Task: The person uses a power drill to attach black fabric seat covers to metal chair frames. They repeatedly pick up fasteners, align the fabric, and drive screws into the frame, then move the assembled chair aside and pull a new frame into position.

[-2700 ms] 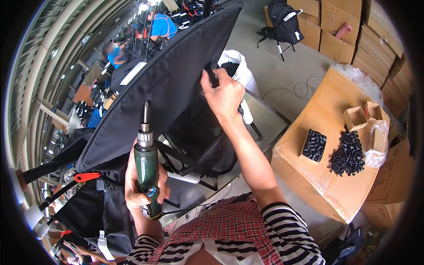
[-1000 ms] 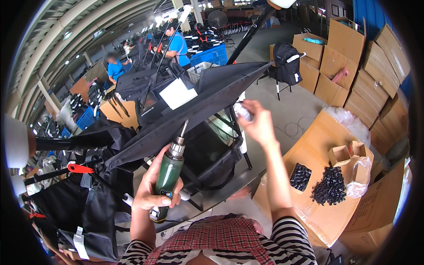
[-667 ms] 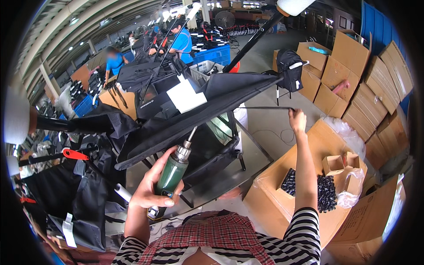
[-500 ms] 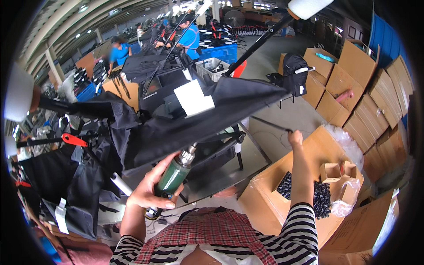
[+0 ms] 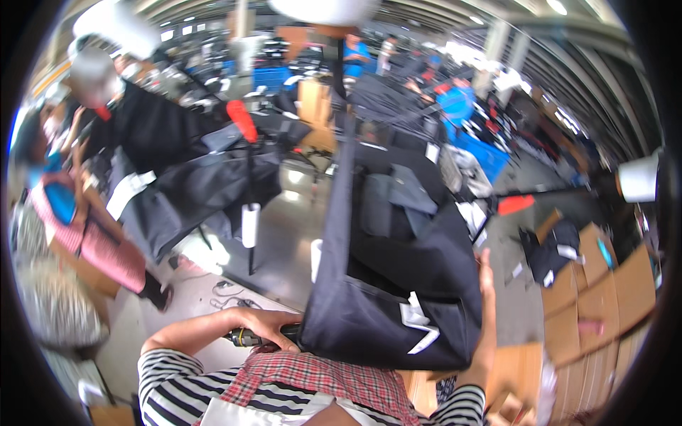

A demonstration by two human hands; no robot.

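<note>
A black fabric stroller seat [image 5: 398,284] on a tubular frame stands upright right against my body, with a crumpled white label [image 5: 418,323] on its front. My left hand [image 5: 266,328] is closed round an electric screwdriver [image 5: 246,338] at the seat's left lower corner. Only the tool's yellow and black end shows clearly; the rest is hidden by the hand and the fabric. My right hand [image 5: 486,291] lies along the seat's right side, fingers stretched upward and touching the fabric. Its palm side is partly hidden.
Another black stroller [image 5: 199,192] stands to the left. A person in a pink apron [image 5: 106,241] is at the far left. Cardboard boxes [image 5: 604,298] are stacked at the right. A cable [image 5: 234,295] lies on the floor. Co-workers [image 5: 455,103] work farther back.
The view has swung left and the stroller has turned, its seat now facing me. My left hand with the screwdriver moved lower. My right hand left the dark rod for the seat's side.
</note>
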